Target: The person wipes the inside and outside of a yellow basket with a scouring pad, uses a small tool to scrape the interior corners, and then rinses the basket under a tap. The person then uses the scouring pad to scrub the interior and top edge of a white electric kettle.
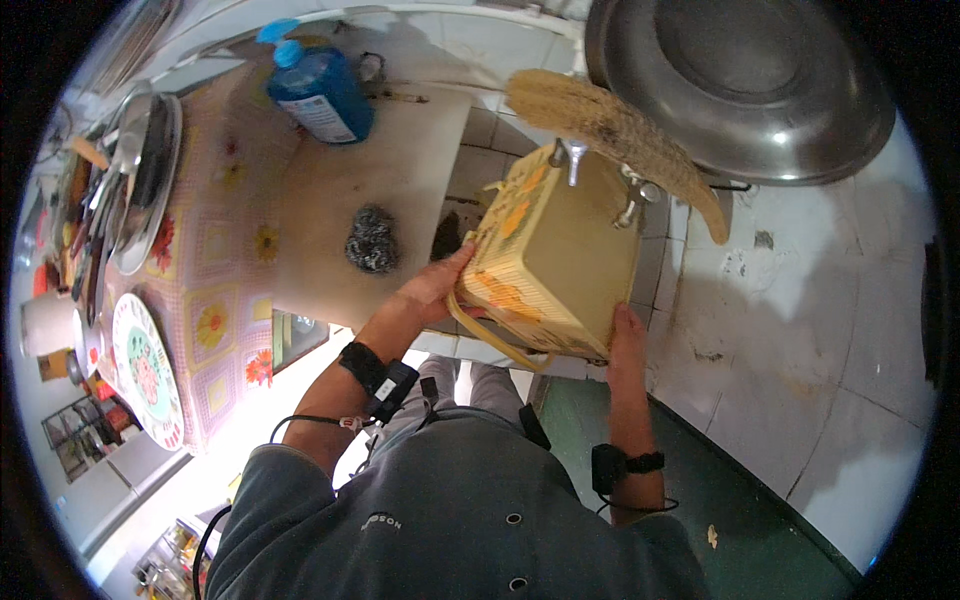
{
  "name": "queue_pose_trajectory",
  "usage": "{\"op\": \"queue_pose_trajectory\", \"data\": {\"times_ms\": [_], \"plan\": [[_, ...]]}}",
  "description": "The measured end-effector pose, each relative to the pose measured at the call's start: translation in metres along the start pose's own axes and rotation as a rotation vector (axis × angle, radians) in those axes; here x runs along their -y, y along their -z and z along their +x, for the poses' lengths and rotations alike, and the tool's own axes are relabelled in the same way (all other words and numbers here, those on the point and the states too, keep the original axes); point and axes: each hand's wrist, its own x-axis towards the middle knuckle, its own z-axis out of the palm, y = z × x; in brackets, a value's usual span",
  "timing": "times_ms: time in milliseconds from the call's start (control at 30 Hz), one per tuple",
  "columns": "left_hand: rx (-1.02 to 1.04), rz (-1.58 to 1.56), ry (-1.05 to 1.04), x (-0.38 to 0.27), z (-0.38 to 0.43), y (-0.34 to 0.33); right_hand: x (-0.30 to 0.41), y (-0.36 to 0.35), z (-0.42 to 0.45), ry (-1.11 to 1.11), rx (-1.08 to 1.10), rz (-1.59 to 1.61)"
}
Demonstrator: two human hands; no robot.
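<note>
A yellow plastic box (581, 259) with a flower pattern on its ribbed sides is tilted over a tiled sink basin (480, 161). One plain, smooth face of it is turned up towards me; I cannot tell which way its opening lies. My left hand (442, 281) grips its left side near a hanging yellow handle (495, 337). Against the lower right edge presses my right hand (628, 337). Metal taps (637, 199) are just beyond the box, partly behind a straw brush (607, 124). To my left, a steel wool scourer (373, 240) rests on a pale board (322, 217).
A blue pump bottle (319, 94) stands at the board's far end. At the upper right, a large dark wok (742, 82) leans above the tiled counter (780, 300). Leftward, a flowered tablecloth (214, 375) carries a patterned plate (148, 371) and a tray (171, 172) with utensils.
</note>
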Motion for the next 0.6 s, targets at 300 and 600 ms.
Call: {"op": "queue_pose_trajectory", "data": {"times_ms": [300, 600], "plan": [[0.011, 0.047, -0.172, 0.016, -0.03, -0.005, 0.015, 0.012, -0.019, 0.011, -0.008, -0.065], [-0.032, 0.267, -0.272, 0.038, -0.038, 0.018, 0.028, 0.012, -0.032, 0.126, 0.052, -0.25]]}}
